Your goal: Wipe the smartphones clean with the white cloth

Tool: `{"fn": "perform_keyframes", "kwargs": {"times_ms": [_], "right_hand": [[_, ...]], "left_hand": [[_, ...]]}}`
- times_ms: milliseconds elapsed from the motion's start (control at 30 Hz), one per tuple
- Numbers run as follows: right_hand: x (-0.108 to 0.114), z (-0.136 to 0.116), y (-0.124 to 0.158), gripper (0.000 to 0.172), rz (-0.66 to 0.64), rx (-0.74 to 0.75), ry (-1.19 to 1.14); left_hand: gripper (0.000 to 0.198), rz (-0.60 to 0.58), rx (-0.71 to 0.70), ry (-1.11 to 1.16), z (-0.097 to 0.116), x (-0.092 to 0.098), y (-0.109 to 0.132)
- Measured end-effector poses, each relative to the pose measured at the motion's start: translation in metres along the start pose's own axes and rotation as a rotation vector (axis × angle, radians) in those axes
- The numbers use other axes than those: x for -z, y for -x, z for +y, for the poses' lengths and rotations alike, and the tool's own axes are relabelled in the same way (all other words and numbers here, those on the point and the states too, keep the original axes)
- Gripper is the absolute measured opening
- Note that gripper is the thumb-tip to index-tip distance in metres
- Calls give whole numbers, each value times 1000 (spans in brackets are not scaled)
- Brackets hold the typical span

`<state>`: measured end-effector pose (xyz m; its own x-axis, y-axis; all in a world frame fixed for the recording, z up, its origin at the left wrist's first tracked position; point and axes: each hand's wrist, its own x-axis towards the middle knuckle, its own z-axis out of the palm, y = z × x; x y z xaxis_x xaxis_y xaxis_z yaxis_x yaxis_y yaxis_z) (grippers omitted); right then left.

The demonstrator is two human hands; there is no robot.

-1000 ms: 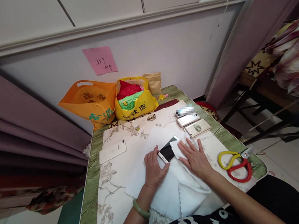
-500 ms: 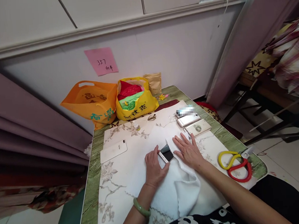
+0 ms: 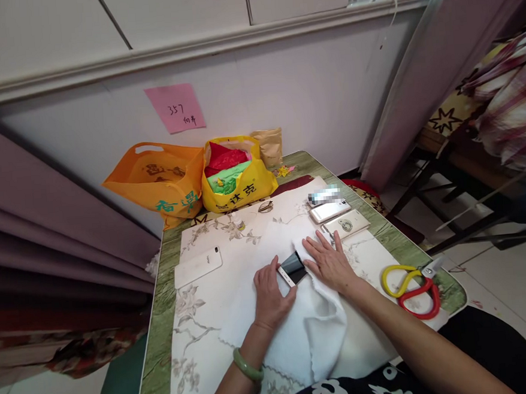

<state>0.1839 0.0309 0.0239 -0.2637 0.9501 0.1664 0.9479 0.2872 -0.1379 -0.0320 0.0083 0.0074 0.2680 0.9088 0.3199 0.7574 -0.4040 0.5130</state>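
Note:
A smartphone (image 3: 290,272) with a dark screen and pale frame lies face up on a white cloth (image 3: 291,345) on the table. My left hand (image 3: 271,295) grips it at the near left, thumb at the lower edge and fingers at the left edge. Flat on a fold of the cloth, just right of the screen, rests my right hand (image 3: 329,265), its fingers spread. The cloth's fold and this hand border the phone's right side, so that edge is partly hidden. Closer to my body, the cloth lies rumpled.
Another white phone (image 3: 198,267) lies face down at left. Two more phones (image 3: 331,210) (image 3: 348,224) lie at right, beside a blurred item (image 3: 323,196). Red-and-yellow-handled scissors (image 3: 416,285) rest near the right edge. An orange bag (image 3: 154,183) and a yellow bag (image 3: 239,186) stand behind.
Slightly more of the phone's screen shows, as the cloth fold beside it has shifted a little. My hands keep nearly the same places.

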Motion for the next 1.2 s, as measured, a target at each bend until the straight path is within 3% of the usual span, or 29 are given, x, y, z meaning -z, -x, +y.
{"fn": "perform_keyframes", "kwargs": {"times_ms": [100, 367, 733, 833, 1033, 1200], "right_hand": [[-4, 0, 5, 54, 12, -2, -2], [-1, 10, 59, 57, 2, 5, 21], [-1, -5, 1, 54, 15, -22, -26], [-2, -10, 8, 55, 4, -20, -27], [1, -19, 50, 53, 4, 78, -34], [2, -25, 37, 52, -18, 56, -42]], "left_hand": [[80, 5, 15, -7, 0, 0, 2], [80, 2, 23, 5, 0, 0, -1], [80, 0, 17, 4, 1, 1, -1], [81, -3, 26, 13, 0, 1, 0], [81, -3, 24, 1, 0, 0, 0], [81, -4, 32, 10, 0, 1, -1]]}}
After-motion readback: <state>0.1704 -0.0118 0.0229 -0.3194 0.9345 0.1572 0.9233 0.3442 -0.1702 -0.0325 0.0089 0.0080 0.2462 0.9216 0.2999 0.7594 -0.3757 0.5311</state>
